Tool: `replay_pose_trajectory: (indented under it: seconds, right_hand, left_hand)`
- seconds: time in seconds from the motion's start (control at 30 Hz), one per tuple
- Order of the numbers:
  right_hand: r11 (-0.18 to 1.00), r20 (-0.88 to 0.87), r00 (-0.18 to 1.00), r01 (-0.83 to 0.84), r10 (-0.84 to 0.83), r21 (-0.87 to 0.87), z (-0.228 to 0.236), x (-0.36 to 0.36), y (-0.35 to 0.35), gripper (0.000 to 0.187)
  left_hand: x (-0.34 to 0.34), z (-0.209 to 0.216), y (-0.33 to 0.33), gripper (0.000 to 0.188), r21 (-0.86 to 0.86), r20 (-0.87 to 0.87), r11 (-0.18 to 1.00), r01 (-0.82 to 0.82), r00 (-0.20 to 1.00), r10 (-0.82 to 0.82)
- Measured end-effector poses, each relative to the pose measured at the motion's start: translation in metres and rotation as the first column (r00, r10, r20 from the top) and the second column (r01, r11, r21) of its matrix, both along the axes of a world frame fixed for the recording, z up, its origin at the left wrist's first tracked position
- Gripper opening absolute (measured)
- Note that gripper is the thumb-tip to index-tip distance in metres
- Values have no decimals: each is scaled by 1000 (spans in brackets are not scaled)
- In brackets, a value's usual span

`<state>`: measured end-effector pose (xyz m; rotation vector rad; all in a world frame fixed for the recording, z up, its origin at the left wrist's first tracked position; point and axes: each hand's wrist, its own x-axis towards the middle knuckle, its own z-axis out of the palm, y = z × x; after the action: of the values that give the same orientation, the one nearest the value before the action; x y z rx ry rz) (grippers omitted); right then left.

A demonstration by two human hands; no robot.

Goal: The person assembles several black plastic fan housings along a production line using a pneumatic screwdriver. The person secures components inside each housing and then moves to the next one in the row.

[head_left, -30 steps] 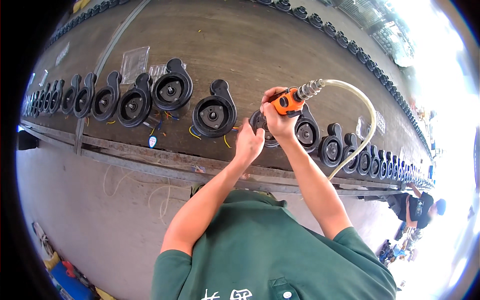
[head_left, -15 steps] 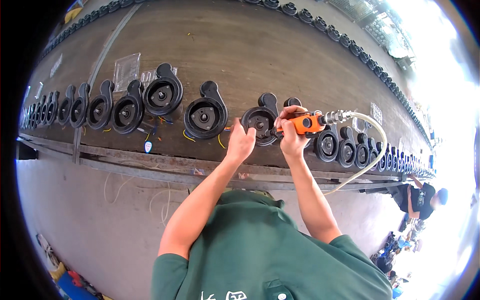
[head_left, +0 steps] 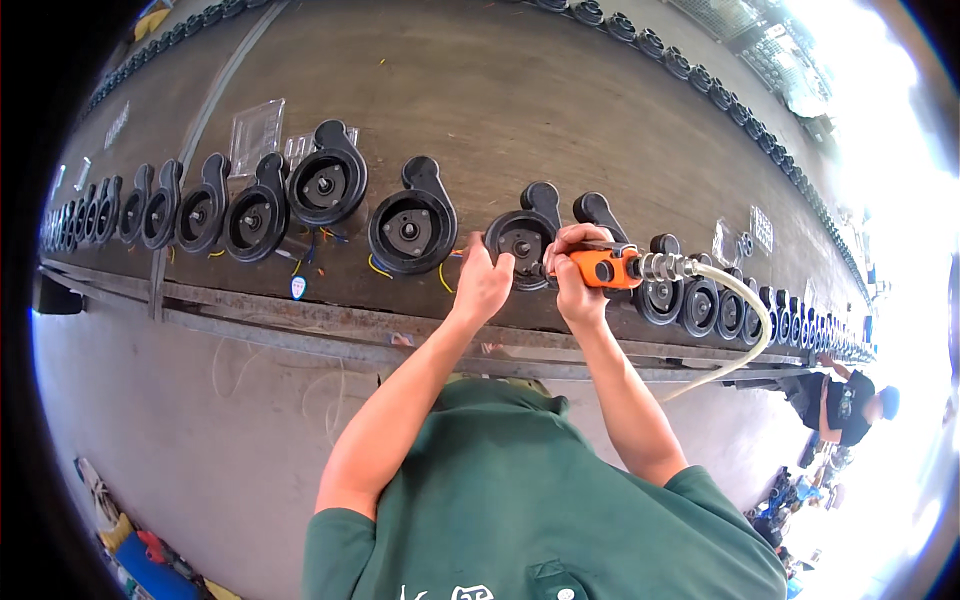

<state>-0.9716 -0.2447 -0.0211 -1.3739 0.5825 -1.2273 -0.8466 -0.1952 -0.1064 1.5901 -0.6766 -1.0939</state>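
My left hand grips the near left rim of a black round housing, with the thumb by its inner edge and the index finger along the outside. This housing lies face up, showing a metal plate and a small central shaft; its rounded arm points away from me. At its right side, my right hand is wrapped round an orange air tool. The tool's front end faces left, toward the housing, but its tip is mostly hidden by my fingers. A clear hose runs from its metal coupling.
Similar black housings line the near edge of the brown table, to both sides. More stand along the far edge. Clear plastic trays and loose coloured wires lie among them. Another person is at the table's far right.
The orange air tool and my right hand have shifted slightly toward me, and the tool lies at a different tilt. My left hand stays at the same housing.
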Motion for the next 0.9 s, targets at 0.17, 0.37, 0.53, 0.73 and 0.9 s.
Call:
replay_pose_trajectory:
  seconds: [0.17, 0.37, 0.53, 0.73, 0.9]
  right_hand:
    - [997, 31, 999, -44, 42, 64, -2, 6, -2, 25]
    - [1000, -8, 1000, -16, 15, -10, -9, 3, -5, 24]
    - [998, -32, 998, 56, -56, 0, 0, 9, -10, 24]
    - [984, 94, 981, 175, -171, -39, 34, 12, -27, 23]
    - [968, 93, 966, 247, -242, -53, 32, 19, -58, 19]
  left_hand:
    - [-3, 3, 4, 41, 1, -18, 1000, -21, 1000, 21]
    - [-5, 9, 0, 42, 24, 33, 999, -44, 999, 43]
    - [-4, 1, -4, 43, 43, 34, 999, -32, 999, 31]
    - [-2, -1, -5, 43, 34, -8, 999, -21, 1000, 21]
    - [-1, -12, -8, 42, 17, -5, 1000, -10, 1000, 10]
